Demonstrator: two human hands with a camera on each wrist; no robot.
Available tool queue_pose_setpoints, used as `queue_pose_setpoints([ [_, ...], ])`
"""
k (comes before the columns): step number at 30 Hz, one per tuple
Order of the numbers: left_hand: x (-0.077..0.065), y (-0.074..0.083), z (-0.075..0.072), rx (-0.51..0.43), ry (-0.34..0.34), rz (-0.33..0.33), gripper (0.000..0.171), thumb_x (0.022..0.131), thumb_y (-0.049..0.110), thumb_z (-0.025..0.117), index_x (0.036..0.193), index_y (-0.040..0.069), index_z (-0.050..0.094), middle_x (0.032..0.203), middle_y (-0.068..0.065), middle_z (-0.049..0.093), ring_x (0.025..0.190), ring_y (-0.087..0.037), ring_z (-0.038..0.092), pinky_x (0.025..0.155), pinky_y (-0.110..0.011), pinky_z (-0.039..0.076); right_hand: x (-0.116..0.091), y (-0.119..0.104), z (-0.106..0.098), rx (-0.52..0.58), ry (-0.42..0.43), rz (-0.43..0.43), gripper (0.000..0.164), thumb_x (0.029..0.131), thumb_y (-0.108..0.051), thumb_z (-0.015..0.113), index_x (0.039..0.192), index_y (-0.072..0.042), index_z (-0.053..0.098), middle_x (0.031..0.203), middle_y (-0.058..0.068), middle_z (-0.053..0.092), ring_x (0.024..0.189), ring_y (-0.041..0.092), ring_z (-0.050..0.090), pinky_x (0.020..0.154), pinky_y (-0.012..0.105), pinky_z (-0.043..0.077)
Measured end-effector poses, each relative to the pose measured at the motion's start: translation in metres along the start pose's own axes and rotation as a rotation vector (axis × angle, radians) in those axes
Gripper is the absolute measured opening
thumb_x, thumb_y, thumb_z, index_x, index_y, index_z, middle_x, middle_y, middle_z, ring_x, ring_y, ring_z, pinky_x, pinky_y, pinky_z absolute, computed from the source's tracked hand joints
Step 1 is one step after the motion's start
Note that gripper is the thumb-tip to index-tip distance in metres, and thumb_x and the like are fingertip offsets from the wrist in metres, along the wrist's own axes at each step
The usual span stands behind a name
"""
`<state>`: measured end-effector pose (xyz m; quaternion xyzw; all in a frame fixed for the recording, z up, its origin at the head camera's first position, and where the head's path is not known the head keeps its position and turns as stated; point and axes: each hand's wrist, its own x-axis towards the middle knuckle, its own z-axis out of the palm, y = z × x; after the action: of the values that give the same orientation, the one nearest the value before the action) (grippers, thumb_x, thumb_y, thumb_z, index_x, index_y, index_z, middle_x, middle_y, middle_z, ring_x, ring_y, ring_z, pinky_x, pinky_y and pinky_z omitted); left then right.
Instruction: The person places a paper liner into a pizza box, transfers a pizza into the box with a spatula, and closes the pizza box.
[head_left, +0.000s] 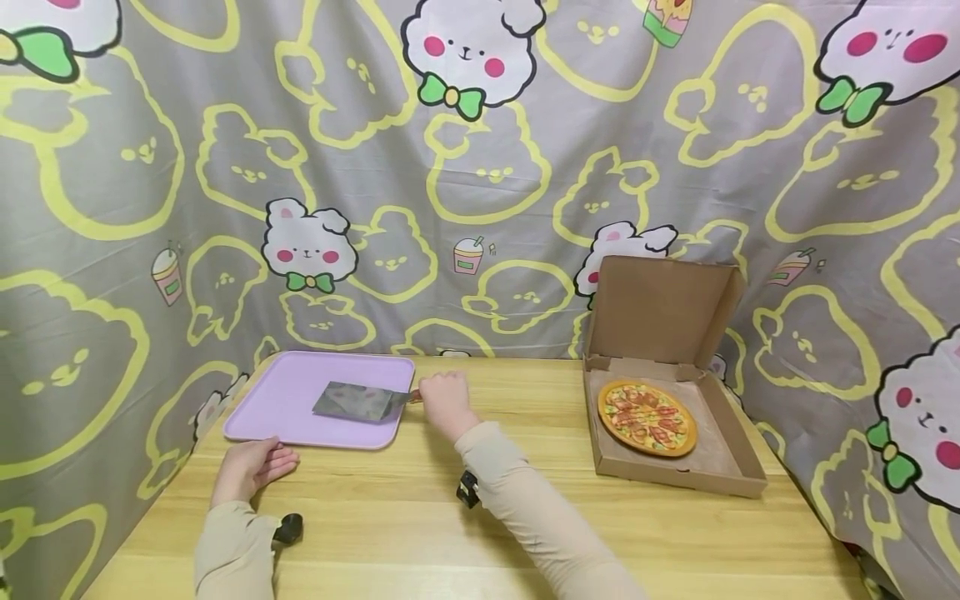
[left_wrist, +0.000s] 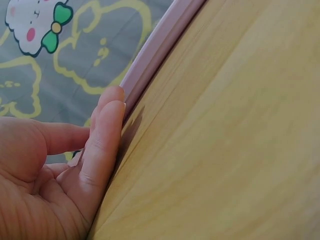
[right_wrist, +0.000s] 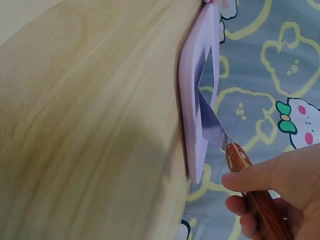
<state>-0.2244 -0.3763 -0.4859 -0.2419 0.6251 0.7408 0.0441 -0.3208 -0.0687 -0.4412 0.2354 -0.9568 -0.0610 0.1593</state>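
My right hand [head_left: 446, 404] grips the wooden handle [right_wrist: 255, 192] of a wide metal spatula [head_left: 352, 402]. Its flat blade lies over the right part of a lilac tray [head_left: 281, 417], with the handle reaching past the tray's right rim. At the tray's front left corner is my left hand [head_left: 251, 468], its fingers extended low by the tabletop. In the left wrist view, the fingertips [left_wrist: 117, 107] of this hand are at the tray's rim [left_wrist: 150, 60]; whether they press on it I cannot tell. Nothing is held in the left hand.
To the right, a cardboard pizza box [head_left: 678, 477] stands with its lid raised. A round pizza [head_left: 647, 419] with an orange rim lies inside. The wooden table [head_left: 390, 533] meets a patterned cloth [head_left: 495, 250] behind it and at both sides.
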Motion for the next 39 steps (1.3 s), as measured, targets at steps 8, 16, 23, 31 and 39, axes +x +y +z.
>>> queue_pose_setpoints([
  [8,0.001,0.0,-0.001,0.0,0.003,-0.003,0.025,0.104,0.013,0.035,0.102,-0.008,0.049,0.068,-0.003,0.069,0.066,-0.014,0.071,0.07,-0.03,0.061,0.005,-0.017,0.005,-0.004,-0.027,-0.024,0.012,0.083,-0.022,0.071,0.094,-0.024,0.073,0.086,-0.003,0.073,0.077,0.017,0.064,0.074,0.03,0.044],
  [16,0.001,0.0,0.0,-0.004,0.001,0.0,0.025,0.104,0.012,0.036,0.1,-0.008,0.05,0.068,-0.004,0.07,0.066,-0.014,0.071,0.07,-0.03,0.061,0.011,-0.03,0.007,0.015,-0.037,-0.027,0.01,0.083,-0.023,0.07,0.093,-0.025,0.072,0.09,-0.004,0.073,0.079,0.015,0.063,0.076,0.029,0.043],
  [23,0.0,0.0,0.0,-0.011,-0.009,0.007,0.027,0.104,0.012,0.036,0.102,-0.011,0.05,0.068,-0.004,0.07,0.066,-0.014,0.071,0.069,-0.03,0.061,0.011,-0.034,0.004,0.014,-0.04,-0.048,0.013,0.081,-0.023,0.073,0.094,-0.024,0.073,0.09,-0.003,0.072,0.081,0.015,0.063,0.074,0.03,0.045],
  [31,0.0,-0.001,0.0,-0.005,-0.006,0.008,0.026,0.104,0.012,0.036,0.101,-0.009,0.051,0.068,-0.004,0.07,0.066,-0.014,0.071,0.07,-0.03,0.061,0.007,-0.028,-0.004,0.026,-0.054,-0.079,0.021,0.082,-0.027,0.074,0.102,-0.023,0.07,0.097,-0.002,0.07,0.086,0.015,0.061,0.074,0.029,0.046],
  [39,-0.001,-0.001,0.001,0.011,-0.005,0.015,0.026,0.104,0.012,0.035,0.102,-0.009,0.05,0.068,-0.004,0.07,0.067,-0.014,0.072,0.07,-0.029,0.061,-0.003,-0.014,-0.008,0.063,0.039,-0.089,0.019,0.085,-0.029,0.072,0.102,-0.021,0.069,0.096,-0.001,0.068,0.088,0.015,0.061,0.076,0.029,0.049],
])
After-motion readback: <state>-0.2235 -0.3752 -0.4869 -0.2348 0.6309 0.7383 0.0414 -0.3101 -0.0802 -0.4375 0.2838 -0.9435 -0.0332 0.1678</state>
